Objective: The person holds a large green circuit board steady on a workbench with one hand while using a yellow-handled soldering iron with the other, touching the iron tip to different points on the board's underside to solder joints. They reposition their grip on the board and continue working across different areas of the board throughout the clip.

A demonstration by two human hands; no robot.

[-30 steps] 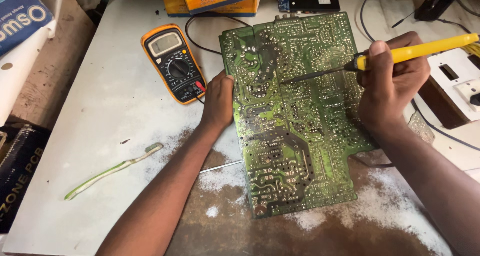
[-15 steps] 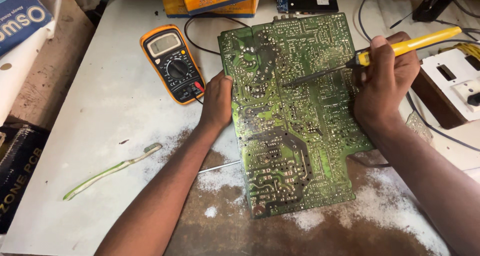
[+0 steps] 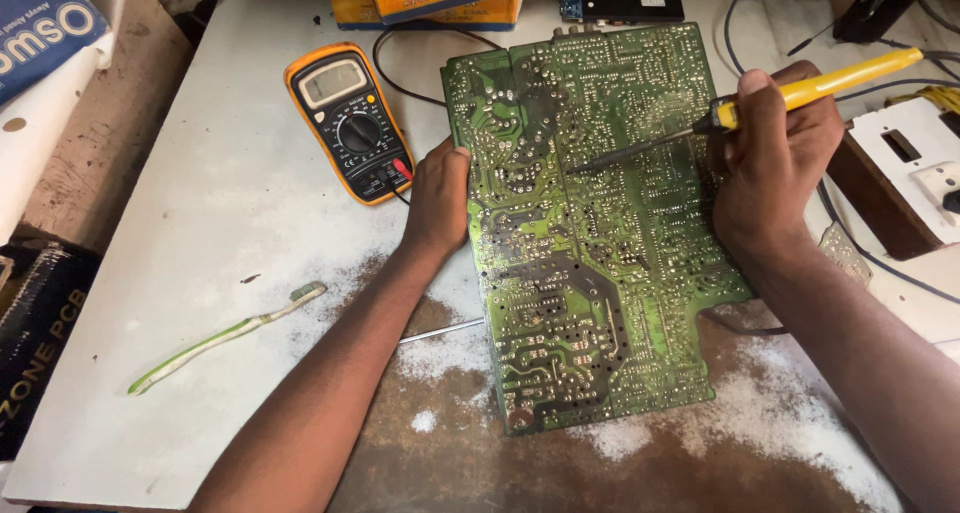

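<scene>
A toothbrush (image 3: 225,335) and multimeter (image 3: 350,121) lie on the counter (image 3: 200,223). The left hand (image 3: 440,198) presses open against the board's (image 3: 600,233) left edge, steadying it. The right hand (image 3: 775,158) grips the soldering iron (image 3: 740,108), tip on the upper middle: soldering looks underway, needing a steady tip.

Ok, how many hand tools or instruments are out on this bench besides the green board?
3: a yellow-handled soldering iron in the right hand, an orange-cased multimeter left of the green circuit board, and a green-white toothbrush near the front left. Others may lie off-frame.
</scene>
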